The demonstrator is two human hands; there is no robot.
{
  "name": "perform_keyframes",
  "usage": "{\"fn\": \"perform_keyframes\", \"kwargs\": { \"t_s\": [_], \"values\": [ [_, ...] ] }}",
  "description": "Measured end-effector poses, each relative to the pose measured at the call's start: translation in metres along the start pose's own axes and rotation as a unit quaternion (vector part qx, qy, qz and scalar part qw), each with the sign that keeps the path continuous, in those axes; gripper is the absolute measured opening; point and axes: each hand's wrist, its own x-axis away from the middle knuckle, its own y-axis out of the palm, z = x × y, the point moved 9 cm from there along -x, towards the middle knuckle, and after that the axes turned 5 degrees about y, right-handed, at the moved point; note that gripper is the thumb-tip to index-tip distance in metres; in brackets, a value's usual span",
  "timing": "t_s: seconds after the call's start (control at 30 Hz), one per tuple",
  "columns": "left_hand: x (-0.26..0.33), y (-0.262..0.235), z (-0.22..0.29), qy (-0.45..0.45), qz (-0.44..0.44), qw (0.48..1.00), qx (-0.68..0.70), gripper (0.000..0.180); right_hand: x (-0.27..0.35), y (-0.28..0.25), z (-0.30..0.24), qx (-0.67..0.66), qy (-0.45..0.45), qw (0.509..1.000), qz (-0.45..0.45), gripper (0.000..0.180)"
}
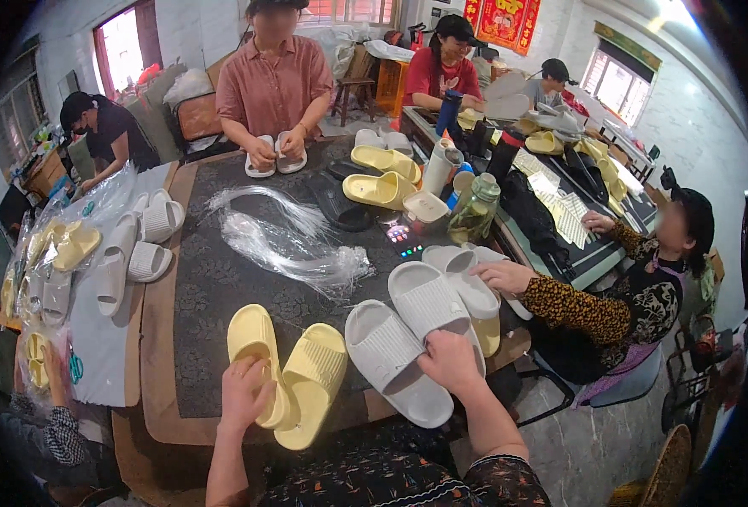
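My left hand (244,391) rests on the heel of a yellow slipper (254,348) that lies beside its mate (313,382) at the near table edge. My right hand (451,362) grips the heel end of a white slipper (427,307), fingers curled over its rim. A second white slipper (392,359) lies just left of it, touching. Both pairs sit on the dark patterned table cover (209,304).
A bundle of clear plastic bags (293,245) lies mid-table. A person on the right lays a hand (500,275) on more white slippers. Opposite, another person holds white slippers (274,157). Yellow slippers (380,176), bottles and a jar (473,209) stand beyond. Bagged slippers (53,262) pile at left.
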Motion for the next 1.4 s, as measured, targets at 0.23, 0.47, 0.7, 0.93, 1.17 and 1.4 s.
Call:
{"fn": "perform_keyframes", "kwargs": {
  "t_s": [0.23,0.47,0.7,0.93,1.17,1.4],
  "values": [
    [0.02,0.001,-0.012,-0.057,0.084,0.993,0.057,0.038,-0.002,0.003,-0.005,-0.005,-0.01,0.999,-0.031,0.017],
    [0.038,0.001,-0.034,-0.108,0.179,0.973,0.101,0.027,-0.013,0.0,0.002,0.0,0.035,0.997,-0.066,0.018],
    [0.038,0.0,-0.034,-0.115,0.184,0.97,0.107,0.026,-0.048,-0.042,0.055,0.034,0.116,0.992,0.047,0.024],
    [0.038,0.002,-0.034,-0.115,0.185,0.97,0.106,0.025,-0.096,-0.09,0.154,0.032,0.212,0.962,0.17,0.024],
    [0.036,-0.002,-0.031,-0.116,0.191,0.968,0.113,0.024,-0.086,-0.08,0.189,0.086,0.277,0.94,0.182,0.037],
    [0.035,-0.002,-0.032,-0.118,0.187,0.97,0.098,0.022,-0.039,-0.007,0.013,-0.128,0.062,0.988,0.06,0.05]
  ]
}}
